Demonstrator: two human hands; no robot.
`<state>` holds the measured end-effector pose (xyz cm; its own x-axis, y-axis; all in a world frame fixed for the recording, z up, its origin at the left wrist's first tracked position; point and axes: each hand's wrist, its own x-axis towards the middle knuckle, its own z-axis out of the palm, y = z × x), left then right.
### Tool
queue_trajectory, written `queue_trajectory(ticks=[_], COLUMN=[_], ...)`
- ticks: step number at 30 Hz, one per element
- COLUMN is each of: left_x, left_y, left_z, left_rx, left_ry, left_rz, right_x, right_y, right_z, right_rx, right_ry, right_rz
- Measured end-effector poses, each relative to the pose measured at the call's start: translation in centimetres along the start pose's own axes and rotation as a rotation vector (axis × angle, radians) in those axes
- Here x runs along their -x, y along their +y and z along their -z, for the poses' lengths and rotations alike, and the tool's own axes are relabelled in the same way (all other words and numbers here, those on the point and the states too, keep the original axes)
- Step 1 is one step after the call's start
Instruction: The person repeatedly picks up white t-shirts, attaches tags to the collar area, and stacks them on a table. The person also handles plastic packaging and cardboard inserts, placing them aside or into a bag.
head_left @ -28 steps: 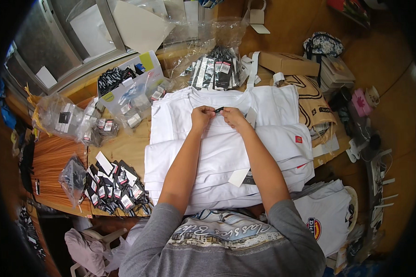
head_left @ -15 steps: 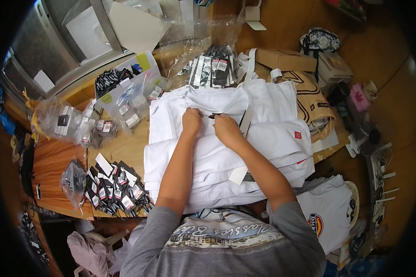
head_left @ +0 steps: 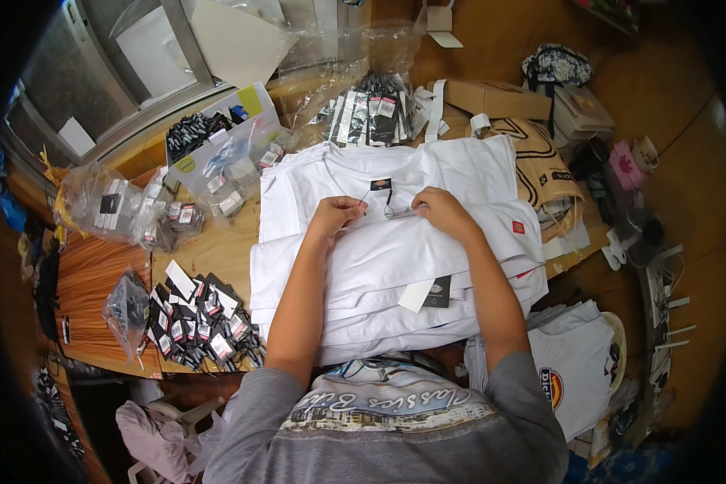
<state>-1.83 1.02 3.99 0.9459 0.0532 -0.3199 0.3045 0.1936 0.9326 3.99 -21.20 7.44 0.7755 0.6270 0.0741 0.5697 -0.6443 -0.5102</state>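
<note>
Pinching the dark cord [head_left: 390, 199] below the neck label [head_left: 381, 185] of the white shirt [head_left: 302, 189] on the desk [head_left: 230, 242], the left hand [head_left: 338, 216] and, seemingly, the right hand [head_left: 445, 213] each have a narrow grip, the cord apparently threaded but unfastened, loose tags [head_left: 206, 327] piled nearby.

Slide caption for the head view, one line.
Left hand and right hand handle a dark string by the black neck label of a white shirt; tags heaped at left.
</note>
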Motion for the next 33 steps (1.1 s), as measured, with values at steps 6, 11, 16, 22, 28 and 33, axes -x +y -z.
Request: queue_trajectory(ticks=[6, 11, 16, 22, 28, 33], left_x=[-0.9, -1.2, -1.1, -1.1, -0.5, -0.1], left_y=[-1.2, -1.6, -1.4, -1.2, -1.2, -1.1], left_z=[-0.2, 0.0, -0.5, -3.0, -4.7, -5.2], left_rx=[0.156, 0.211, 0.207, 0.228, 0.230, 0.165], left_ry=[-0.002, 0.026, 0.068, 0.114, 0.093, 0.112], left_rz=[-0.007, -0.019, -0.147, -0.384, -0.481, -0.487], right_x=[-2.5, -4.1, -4.0, -3.0, -1.2, -0.8], right_y=[-1.5, -3.2, -2.5, -0.5, -1.4, -1.7], right_z=[-3.0, -4.7, -4.6, -4.0, -3.0, -2.6], right_rx=[-0.085, 0.159, -0.135, -0.414, -0.133, -0.081], right_ry=[0.188, 0.202, 0.199, 0.309, 0.341, 0.308], right_rz=[-0.214, -0.410, -0.391, -0.057, -0.045, -0.026])
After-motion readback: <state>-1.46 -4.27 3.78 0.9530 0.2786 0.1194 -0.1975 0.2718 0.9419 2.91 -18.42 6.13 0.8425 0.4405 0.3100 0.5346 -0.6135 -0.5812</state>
